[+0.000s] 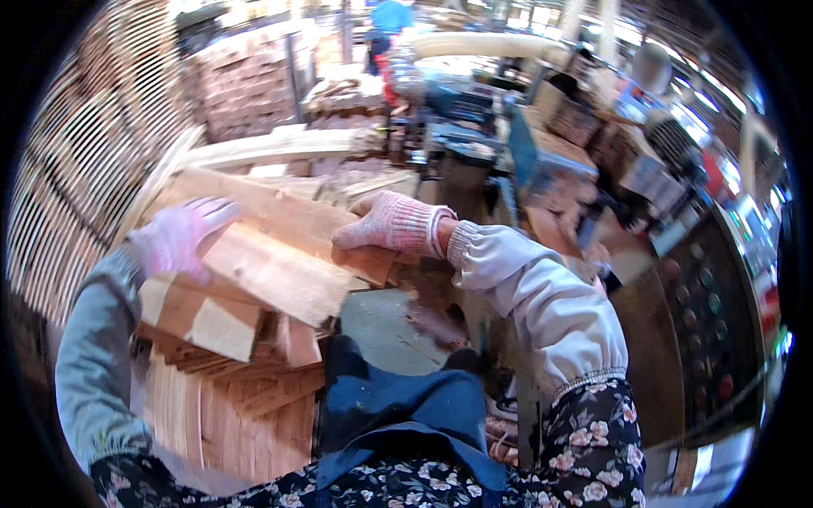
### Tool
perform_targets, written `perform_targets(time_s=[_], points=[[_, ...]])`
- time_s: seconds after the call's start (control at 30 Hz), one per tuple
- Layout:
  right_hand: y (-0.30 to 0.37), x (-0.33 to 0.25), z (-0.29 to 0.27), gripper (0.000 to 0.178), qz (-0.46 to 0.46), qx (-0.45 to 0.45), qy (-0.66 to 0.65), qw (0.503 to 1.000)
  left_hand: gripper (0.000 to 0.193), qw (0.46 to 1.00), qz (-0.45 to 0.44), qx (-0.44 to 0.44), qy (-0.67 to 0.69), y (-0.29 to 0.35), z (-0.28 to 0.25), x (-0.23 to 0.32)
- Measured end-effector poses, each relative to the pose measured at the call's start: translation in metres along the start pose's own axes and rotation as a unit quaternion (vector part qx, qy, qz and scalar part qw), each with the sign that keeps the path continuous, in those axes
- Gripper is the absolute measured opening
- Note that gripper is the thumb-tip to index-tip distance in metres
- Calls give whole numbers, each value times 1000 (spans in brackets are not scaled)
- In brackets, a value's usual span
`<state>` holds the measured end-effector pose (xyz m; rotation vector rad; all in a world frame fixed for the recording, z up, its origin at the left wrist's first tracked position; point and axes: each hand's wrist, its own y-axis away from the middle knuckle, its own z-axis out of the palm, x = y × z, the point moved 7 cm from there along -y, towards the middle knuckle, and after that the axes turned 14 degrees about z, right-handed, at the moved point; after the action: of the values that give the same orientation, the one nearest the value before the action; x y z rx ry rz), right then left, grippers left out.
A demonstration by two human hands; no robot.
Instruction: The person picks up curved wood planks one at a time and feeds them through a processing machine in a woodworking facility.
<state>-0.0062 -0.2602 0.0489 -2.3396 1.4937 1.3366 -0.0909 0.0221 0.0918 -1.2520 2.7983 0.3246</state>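
My left hand [182, 235], in a pale pinkish work glove, lies across the left part of some wooden boards with its fingers stretched and its thumb apart; it is slightly blurred. In a similar glove, my right hand [394, 223] is closed over the right end of the farther board [275, 210], thumb on the near side; its other fingers are partly hidden. A lighter plank [275, 273] lies just nearer, slanting down to the right. Below them, a short thick wooden piece [199, 315] rests on the stack.
A stack of boards [233, 415] stands by my left leg. Slatted wood piles [102, 161] rise at the left, with a stacked pile [246, 85] behind. Machinery [466, 127] stands ahead. At the right is a dark panel with round buttons [703, 322]. Another person [648, 85] is at the far right.
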Motion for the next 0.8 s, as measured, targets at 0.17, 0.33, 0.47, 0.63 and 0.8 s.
perform_targets(time_s=[0.17, 0.33, 0.47, 0.63, 0.8], points=[[114, 132, -27, 52, 10, 221, -97, 970, 129, 999, -47, 9, -17, 22, 27, -22], [352, 232, 58, 45, 158, 527, 193, 812, 107, 999, -29, 28, -18, 20, 22, -8], [440, 285, 174, 53, 234, 573, 252, 744, 90, 988, -2, 131, -83, 17, 19, -5], [420, 297, 173, 58, 337, 550, 250, 722, 86, 970, -121, 172, -120, -5, 32, -18], [345, 337, 120, 44, 255, 601, 257, 713, 71, 971, -96, 184, -116, -4, 28, -7]])
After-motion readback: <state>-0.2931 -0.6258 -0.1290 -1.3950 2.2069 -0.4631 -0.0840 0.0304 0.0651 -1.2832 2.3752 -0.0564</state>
